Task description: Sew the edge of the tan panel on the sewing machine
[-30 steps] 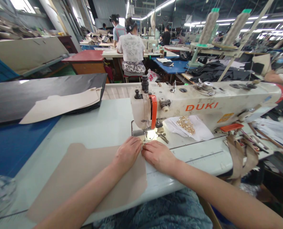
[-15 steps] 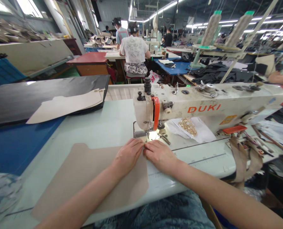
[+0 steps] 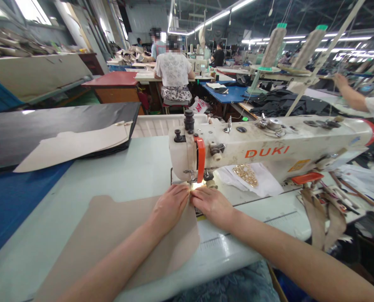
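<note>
A flat beige panel [image 3: 120,226] with a notched upper edge lies on the pale sewing table, its top right corner under my fingertips. My left hand [image 3: 171,205] is closed on that edge, fingers pressed together. From the other side my right hand [image 3: 212,206] pinches the same corner, and the fingertips of both hands meet there. What lies between them is mostly hidden. Just beyond my fingers stands the needle area of the sewing machine [image 3: 268,144], lit by a small lamp. An orange guard [image 3: 200,159] hangs over it.
Gold metal pieces [image 3: 245,174] lie on white paper beneath the machine arm. Cut beige pieces [image 3: 76,142] rest on a black sheet [image 3: 4,126] at left. Brown straps [image 3: 314,218] hang at the right edge. Thread cones [image 3: 273,46] stand behind. A co-worker's arm [image 3: 352,92] reaches in at right.
My view has shifted a little. Both hands, still together on the panel's corner, are slightly nearer the needle area. The co-worker's arm at right has extended further into view.
</note>
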Motion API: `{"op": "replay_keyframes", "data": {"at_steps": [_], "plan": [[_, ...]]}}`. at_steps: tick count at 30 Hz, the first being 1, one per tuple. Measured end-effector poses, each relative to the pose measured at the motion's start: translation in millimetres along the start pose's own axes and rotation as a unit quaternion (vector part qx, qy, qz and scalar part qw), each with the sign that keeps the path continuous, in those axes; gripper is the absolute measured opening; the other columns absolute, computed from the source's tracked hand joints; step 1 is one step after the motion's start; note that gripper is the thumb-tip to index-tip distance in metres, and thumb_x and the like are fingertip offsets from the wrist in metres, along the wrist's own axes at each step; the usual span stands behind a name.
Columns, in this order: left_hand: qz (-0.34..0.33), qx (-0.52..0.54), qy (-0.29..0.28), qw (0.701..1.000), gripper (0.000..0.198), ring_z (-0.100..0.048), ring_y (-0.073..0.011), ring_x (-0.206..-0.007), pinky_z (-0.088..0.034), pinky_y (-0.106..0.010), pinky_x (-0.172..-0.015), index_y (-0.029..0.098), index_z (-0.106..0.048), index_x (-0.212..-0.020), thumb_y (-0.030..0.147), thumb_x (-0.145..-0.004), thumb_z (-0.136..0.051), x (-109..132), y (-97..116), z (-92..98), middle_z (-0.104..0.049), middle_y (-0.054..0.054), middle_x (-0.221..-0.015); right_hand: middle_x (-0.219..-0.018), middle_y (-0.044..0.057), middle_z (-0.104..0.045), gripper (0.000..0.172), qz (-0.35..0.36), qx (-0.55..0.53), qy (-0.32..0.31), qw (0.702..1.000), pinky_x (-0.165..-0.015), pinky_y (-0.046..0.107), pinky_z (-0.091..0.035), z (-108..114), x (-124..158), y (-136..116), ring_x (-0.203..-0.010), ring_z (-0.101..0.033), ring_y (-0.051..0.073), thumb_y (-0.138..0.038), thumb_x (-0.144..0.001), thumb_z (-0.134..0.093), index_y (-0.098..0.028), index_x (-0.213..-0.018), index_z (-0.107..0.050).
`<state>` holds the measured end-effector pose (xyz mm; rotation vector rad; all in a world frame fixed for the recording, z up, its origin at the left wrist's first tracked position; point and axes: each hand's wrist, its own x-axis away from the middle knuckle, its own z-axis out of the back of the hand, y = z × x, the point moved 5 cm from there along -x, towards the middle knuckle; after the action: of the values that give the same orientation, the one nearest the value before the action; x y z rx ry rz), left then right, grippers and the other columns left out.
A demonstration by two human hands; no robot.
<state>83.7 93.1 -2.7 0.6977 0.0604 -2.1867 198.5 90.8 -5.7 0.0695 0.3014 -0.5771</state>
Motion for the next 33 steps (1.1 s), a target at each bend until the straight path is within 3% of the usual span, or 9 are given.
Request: {"op": "replay_keyframes", "data": {"at_steps": [7, 15, 33], "plan": [[0.008, 0.017, -0.010, 1.000, 0.022, -0.059, -0.0192, -0.092, -0.051, -0.036, -0.086, 0.013, -0.063, -0.094, 0.016, -0.093, -0.041, -4.6, -5.5, -2.9, -0.068, -0.007, -0.095, -0.102, 0.009, -0.063, 0.008, -0.004, 0.007, 0.027, 1.000, -0.070, 0.032, -0.045, -0.7, -1.0, 5.4, -0.086, -0.056, 0.021, -0.013, -0.089, -0.053, -0.013, -0.088, -0.060], [0.004, 0.022, 0.003, 1.000, 0.025, -0.060, -0.0195, -0.090, -0.053, -0.035, -0.083, 0.013, -0.064, -0.094, 0.018, -0.093, -0.040, -5.7, -9.2, -3.0, -0.068, -0.009, -0.095, -0.101, 0.009, -0.065, 0.012, -0.003, 0.018, 0.067, 0.998, -0.072, 0.032, -0.045, 3.1, -0.6, 5.6, -0.080, -0.056, 0.021, -0.013, -0.089, -0.050, -0.014, -0.086, -0.061], [-0.009, 0.015, 0.010, 1.000, 0.028, -0.062, -0.0186, -0.088, -0.054, -0.034, -0.082, 0.014, -0.065, -0.093, 0.021, -0.094, -0.038, -6.3, -9.0, 1.0, -0.070, -0.007, -0.092, -0.096, 0.008, -0.065, 0.011, -0.017, 0.017, 0.083, 0.996, -0.073, 0.032, -0.044, 0.1, -2.6, 4.7, -0.082, -0.056, 0.021, -0.015, -0.090, -0.051, -0.014, -0.085, -0.061]]}}
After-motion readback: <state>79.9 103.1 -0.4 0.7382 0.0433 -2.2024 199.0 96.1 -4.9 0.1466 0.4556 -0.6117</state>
